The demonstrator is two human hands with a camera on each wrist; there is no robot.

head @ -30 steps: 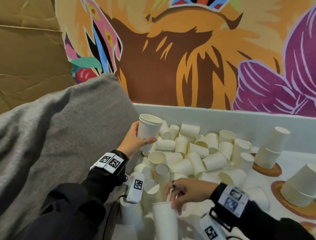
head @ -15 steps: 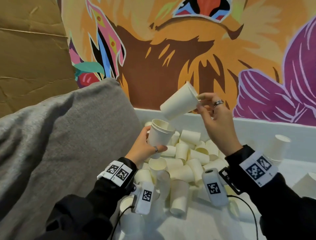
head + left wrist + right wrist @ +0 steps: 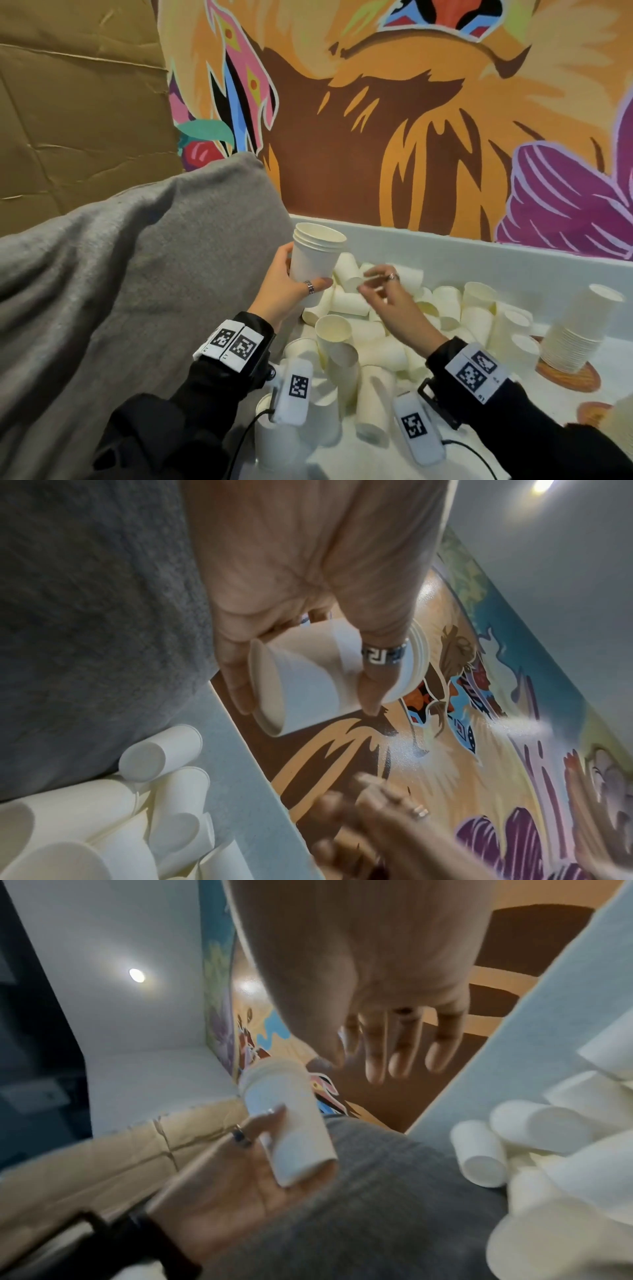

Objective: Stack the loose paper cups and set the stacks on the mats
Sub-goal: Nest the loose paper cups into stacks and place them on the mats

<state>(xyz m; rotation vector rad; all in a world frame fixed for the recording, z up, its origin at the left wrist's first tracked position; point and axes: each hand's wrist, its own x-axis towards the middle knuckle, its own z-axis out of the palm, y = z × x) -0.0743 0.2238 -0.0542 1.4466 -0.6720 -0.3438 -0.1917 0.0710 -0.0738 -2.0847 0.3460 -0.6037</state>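
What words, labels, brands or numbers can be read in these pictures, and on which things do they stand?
No text can be read with certainty.
White wrist tags: square code patterns, plus tiny characters too small to read.
White camera units: one square code pattern each, no words.
Paper cups: plain, no print.
Ring on the left hand: an angular key pattern, not letters.
Wall mural: painted shapes only.

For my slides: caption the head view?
Left hand holds nested cups; empty right hand hovers over loose cups.
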